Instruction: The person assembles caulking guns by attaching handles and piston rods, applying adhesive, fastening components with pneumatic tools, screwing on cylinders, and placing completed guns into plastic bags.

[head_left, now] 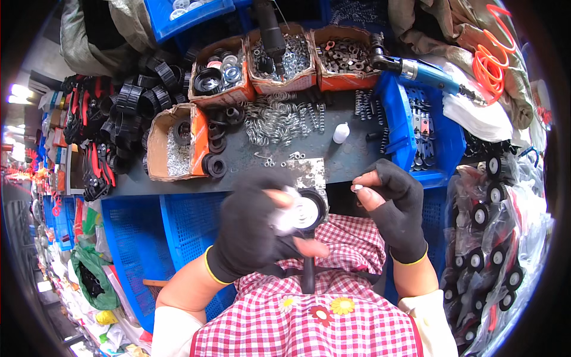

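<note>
My left hand (250,229), in a black fingerless glove and blurred by motion, is curled about a white round plastic part (286,219). Directly beside that part is a black ring with a white coiled or ridged centre (307,212), over the near end of a worn metal plate (308,169). A black handle (308,275) points toward me below it; whether it joins the ring is hidden. To the right, my gloved right hand (399,208) pinches a small shiny metal piece (357,188) between thumb and fingertip, apart from the ring.
Loose springs (279,119) and a small white bottle (341,133) lie on the dark bench. Cardboard boxes of washers and nuts (294,56) line the back, under a hanging power driver (269,33). At right are a blue bin (401,131) and a blue air tool (428,74).
</note>
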Tool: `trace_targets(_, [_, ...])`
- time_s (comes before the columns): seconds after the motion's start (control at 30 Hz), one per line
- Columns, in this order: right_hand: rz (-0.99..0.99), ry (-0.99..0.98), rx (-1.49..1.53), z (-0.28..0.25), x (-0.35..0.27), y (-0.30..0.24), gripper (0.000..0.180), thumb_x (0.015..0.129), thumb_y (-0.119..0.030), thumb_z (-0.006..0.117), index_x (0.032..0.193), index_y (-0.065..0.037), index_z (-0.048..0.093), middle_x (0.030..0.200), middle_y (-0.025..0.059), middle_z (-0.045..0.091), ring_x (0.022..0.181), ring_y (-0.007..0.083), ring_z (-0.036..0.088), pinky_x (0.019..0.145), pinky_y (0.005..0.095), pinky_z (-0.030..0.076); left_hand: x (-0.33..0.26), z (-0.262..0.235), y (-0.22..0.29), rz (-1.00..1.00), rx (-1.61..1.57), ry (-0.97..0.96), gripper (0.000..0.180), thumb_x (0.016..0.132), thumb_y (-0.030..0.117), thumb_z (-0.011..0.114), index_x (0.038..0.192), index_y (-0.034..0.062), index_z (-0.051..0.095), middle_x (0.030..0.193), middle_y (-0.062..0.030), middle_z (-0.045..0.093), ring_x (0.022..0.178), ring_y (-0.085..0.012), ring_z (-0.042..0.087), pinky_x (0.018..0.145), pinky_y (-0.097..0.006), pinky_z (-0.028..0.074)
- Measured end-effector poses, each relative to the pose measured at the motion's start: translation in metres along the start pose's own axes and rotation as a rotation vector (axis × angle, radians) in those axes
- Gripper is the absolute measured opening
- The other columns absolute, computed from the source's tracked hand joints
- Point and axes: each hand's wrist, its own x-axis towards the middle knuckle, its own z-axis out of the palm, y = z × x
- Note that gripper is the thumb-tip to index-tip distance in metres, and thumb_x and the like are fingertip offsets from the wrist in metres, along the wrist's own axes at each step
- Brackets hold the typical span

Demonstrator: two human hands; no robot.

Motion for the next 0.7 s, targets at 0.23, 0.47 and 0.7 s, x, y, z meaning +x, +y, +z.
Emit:
trace_targets(0.23, [-0.092, 0.054, -0.038, 0.003, 0.003, -0.008, 0.013, 0.079, 0.005, 0.067, 0.092, 0.005, 0.066, 0.084, 0.0065, 0.060, 0.071, 0.0099, 0.058, 0.062, 0.0239, 0.044, 0.009, -0.006, -0.017, 0.389, 0.018, -0.485, 0.036, 0.076, 0.034, 0.079, 0.094, 0.0067, 0.066, 0.102, -0.0077, 0.057, 0.096, -0.0295, 0.058, 0.085, -0.043, 0.050])
trace_targets(0.47, [-0.588, -0.264, -0.509, 0.028, 0.023, -0.023, 0.028, 0.069, -0.005, 0.077, 0.094, -0.007, 0.065, 0.083, 0.0101, 0.061, 0.065, 0.0278, 0.061, 0.057, 0.0334, 0.048, -0.045, 0.013, -0.043, -0.027, -0.335, -0.271, 0.088, 0.081, 0.021, 0.074, 0.148, 0.0025, 0.022, 0.106, -0.0119, 0.058, 0.096, -0.0237, 0.060, 0.089, -0.040, 0.047])
trace_targets(0.7, [-0.701, -0.412, -0.690, 0.031, 0.031, -0.017, 0.032, 0.069, -0.009, 0.076, 0.098, -0.009, 0.062, 0.086, 0.0080, 0.059, 0.070, 0.0275, 0.062, 0.058, 0.0368, 0.050, -0.061, 0.038, -0.034, -0.247, -0.644, -0.005, 0.083, 0.080, 0.019, 0.077, 0.145, -0.0018, 0.029, 0.112, -0.0119, 0.057, 0.104, -0.0220, 0.058, 0.094, -0.038, 0.047])
